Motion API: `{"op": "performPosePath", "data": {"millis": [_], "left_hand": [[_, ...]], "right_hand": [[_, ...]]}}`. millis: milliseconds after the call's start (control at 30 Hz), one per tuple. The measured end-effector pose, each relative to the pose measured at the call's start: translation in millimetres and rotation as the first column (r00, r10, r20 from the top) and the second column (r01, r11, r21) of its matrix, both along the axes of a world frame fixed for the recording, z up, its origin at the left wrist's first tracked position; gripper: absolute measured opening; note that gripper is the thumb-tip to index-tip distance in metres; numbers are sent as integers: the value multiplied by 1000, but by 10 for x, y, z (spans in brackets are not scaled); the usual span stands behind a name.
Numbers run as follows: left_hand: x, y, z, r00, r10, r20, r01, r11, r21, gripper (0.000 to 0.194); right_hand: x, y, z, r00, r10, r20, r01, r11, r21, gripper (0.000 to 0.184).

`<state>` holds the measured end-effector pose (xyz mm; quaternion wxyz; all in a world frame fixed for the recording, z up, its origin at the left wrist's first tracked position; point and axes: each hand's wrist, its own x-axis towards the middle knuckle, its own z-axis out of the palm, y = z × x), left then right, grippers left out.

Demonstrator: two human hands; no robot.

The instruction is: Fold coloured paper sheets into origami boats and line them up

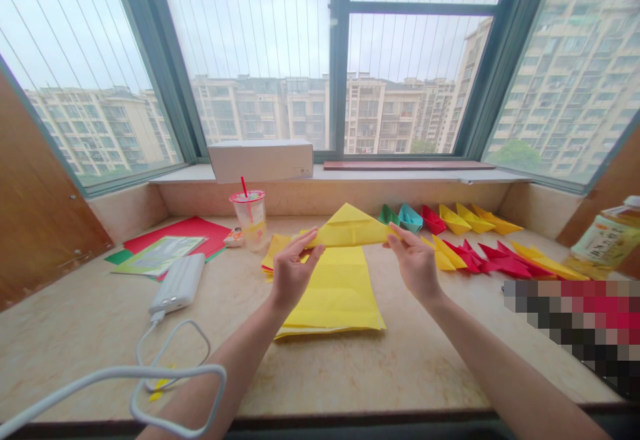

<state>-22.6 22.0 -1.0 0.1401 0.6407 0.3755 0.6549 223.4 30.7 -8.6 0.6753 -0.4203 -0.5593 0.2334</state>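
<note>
A folded yellow paper [350,225], shaped like a wide triangle with its peak up, is held in the air between both hands. My left hand [294,270] pinches its left corner between thumb and fingers. At the opposite corner, my right hand [414,263] grips the paper the same way. Below and behind it, a stack of yellow paper sheets [335,293] with crease lines lies on the counter. More yellow folded paper [275,257] sits by the left hand, partly hidden by it.
Folded paper boats [455,219] in several colours stand at the back right, near a bottle [607,237]. A plastic cup [251,220] with a straw is at the back left. Coloured sheets [195,230], a white power bank [179,283] and its looping cable [100,377] lie on the left.
</note>
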Motion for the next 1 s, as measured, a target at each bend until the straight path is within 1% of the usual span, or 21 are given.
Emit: {"op": "performPosePath", "data": {"millis": [100, 167, 233, 367, 433, 567, 667, 767, 867, 933, 1000], "left_hand": [[-38, 10, 9, 997, -8, -71, 10, 999, 38, 31], [-58, 10, 12, 995, -4, -101, 10, 998, 56, 28], [-70, 6, 14, 994, 4, -107, 3, 998, 65, 24], [-68, -3, 22, 995, 14, -94, -9, 998, 57, 22], [-60, -11, 31, 994, 46, -97, -39, 997, 71, 20], [-39, -38, 53, 988, 120, -102, -110, 989, 99, 17], [5, -57, 42, 992, 108, -70, -103, 992, 77, 16], [102, -76, -6, 999, 48, 10, -48, 999, -8, 16], [239, -111, -65, 988, -85, 133, 101, 988, -120, 18], [328, -148, -92, 963, -178, 200, 211, 965, -156, 20], [395, -192, -104, 939, -251, 237, 295, 940, -174, 20]], "right_hand": [[-12, 11, -42, 998, 56, 42, -58, 997, 52, 49], [-11, 11, -56, 996, 51, 78, -58, 994, 90, 41], [2, 3, -55, 994, 16, 108, -29, 993, 114, 34], [35, -36, -23, 979, -121, 166, 93, 982, 166, 29], [39, -68, 0, 961, -183, 209, 139, 969, 206, 26], [31, -141, 43, 938, -248, 241, 180, 945, 274, 24], [27, -179, 51, 924, -274, 265, 175, 923, 344, 23], [10, -198, 22, 899, -274, 341, 116, 900, 419, 25], [-46, -212, -28, 856, -273, 440, 31, 876, 482, 30], [-104, -225, -57, 815, -274, 511, -25, 864, 503, 34], [-168, -243, -76, 771, -270, 578, -90, 851, 518, 40]]}}
